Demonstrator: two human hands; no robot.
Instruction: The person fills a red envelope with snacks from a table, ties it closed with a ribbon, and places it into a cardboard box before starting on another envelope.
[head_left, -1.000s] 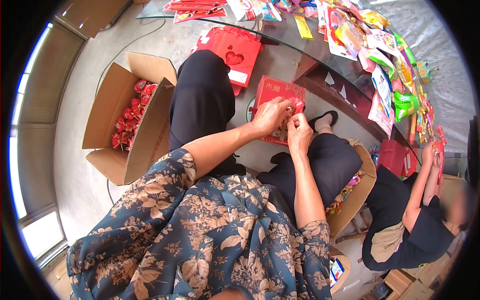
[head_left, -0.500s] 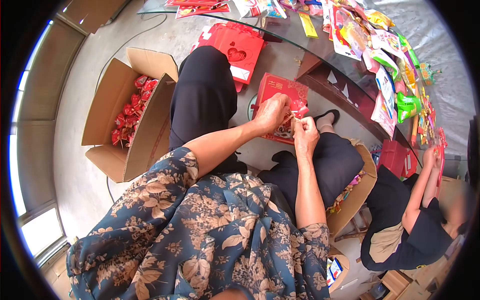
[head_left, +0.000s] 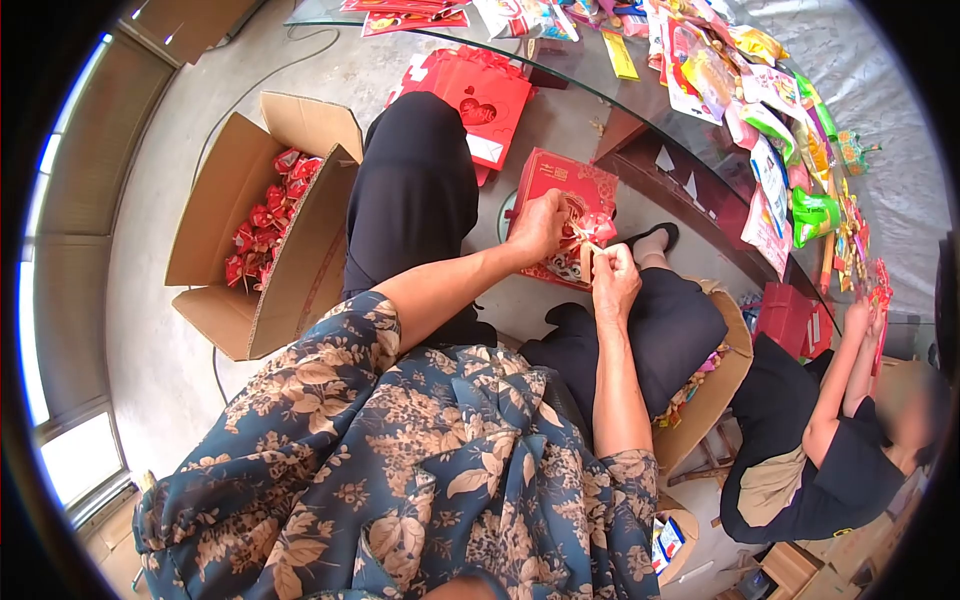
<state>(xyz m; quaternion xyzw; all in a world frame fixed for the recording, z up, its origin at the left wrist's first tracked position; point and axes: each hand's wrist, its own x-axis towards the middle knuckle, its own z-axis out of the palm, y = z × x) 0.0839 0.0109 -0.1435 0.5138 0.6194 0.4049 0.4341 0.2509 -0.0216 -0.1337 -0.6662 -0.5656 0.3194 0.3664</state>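
Between my two hands is a small red pouch (head_left: 598, 226) with a pale ribbon at its neck. My left hand (head_left: 541, 228) is closed at the pouch's left side, its fingers bent around the ribbon and the wrapping. A pale ribbon end (head_left: 592, 249) is pinched in the fingertips of my right hand (head_left: 614, 280). Both hands are above a red printed gift box (head_left: 560, 178), which has gold decoration and stands in front of my knees. My hands and the pouch cover part of the box.
An open cardboard box (head_left: 215, 200) of red pouches (head_left: 268, 225) stands left; another carton (head_left: 715, 405) with wrapped sweets is by my right leg. Red gift bags (head_left: 490, 100) lie ahead. Snack packets cover a glass table (head_left: 590, 75). A co-worker (head_left: 830, 450) sits at right, holding something red.
My right hand has turned slightly and drawn the ribbon end down a little. The red pouch shows more clearly between my hands. The co-worker's hands have barely shifted.
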